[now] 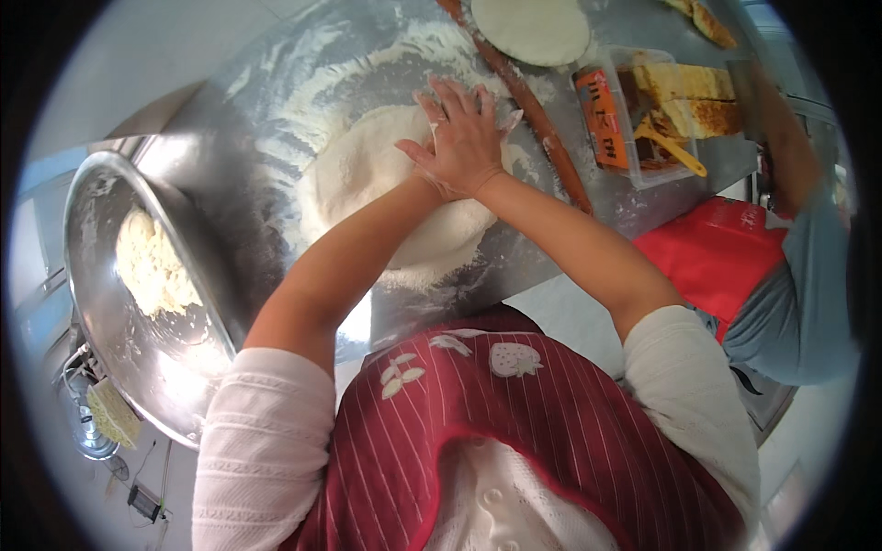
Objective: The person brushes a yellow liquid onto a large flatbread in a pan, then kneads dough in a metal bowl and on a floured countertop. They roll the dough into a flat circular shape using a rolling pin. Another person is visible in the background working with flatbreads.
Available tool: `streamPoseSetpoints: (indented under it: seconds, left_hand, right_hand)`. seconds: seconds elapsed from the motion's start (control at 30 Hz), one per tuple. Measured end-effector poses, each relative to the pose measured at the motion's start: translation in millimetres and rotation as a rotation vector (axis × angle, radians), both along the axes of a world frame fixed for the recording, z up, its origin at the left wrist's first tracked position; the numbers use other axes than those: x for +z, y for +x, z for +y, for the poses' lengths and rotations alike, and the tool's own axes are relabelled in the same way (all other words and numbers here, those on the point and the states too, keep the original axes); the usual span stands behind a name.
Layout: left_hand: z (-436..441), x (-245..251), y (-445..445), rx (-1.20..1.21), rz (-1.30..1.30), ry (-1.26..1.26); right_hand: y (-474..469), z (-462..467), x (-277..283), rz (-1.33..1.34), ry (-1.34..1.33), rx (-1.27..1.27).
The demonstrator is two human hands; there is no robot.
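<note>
A large floured mound of dough point(358, 158) lies on the metal table before me. My right hand point(468, 141) rests on top of my left hand point(435, 118), and the two press on the dough's right part with the arms crossing at the wrists. Much of my left hand is hidden under the right one; floury fingertips show beyond it. The fingers of the upper hand are spread. Just right of the hands lies a long wooden rolling pin point(537, 117), not touched by them. A flat round of dough point(534, 27) sits beyond the pin.
At left stands a big steel bowl point(103, 330) with rough dough point(155, 265) inside. A plastic container point(623, 124) with a yellow-handled tool point(672, 148) is at right, beside browned bread pieces point(710, 103). Another person in a red apron point(716, 258) stands at the right edge.
</note>
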State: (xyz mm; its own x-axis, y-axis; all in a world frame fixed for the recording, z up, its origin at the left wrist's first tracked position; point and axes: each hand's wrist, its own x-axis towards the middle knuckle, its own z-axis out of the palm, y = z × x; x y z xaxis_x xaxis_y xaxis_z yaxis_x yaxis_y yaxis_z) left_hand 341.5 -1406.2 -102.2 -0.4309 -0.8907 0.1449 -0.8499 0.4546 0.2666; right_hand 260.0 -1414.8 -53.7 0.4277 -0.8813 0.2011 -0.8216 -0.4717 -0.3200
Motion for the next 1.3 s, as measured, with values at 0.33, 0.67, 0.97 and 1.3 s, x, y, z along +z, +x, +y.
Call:
streamPoseSetpoints:
  seconds: [0.33,0.67,0.97,1.3]
  left_hand:
    - [107,21,47,0.027,-0.001,0.084]
    - [106,17,52,0.058,0.046,0.069]
    - [104,5,100,0.124,0.044,0.09]
    - [95,4,103,0.077,0.086,0.1]
  right_hand:
    - [40,95,17,-0.122,0.049,0.227]
    - [47,85,9,-0.131,0.01,0.217]
    - [90,78,11,-0.25,0.022,0.467]
    - [100,55,15,-0.215,-0.054,0.396]
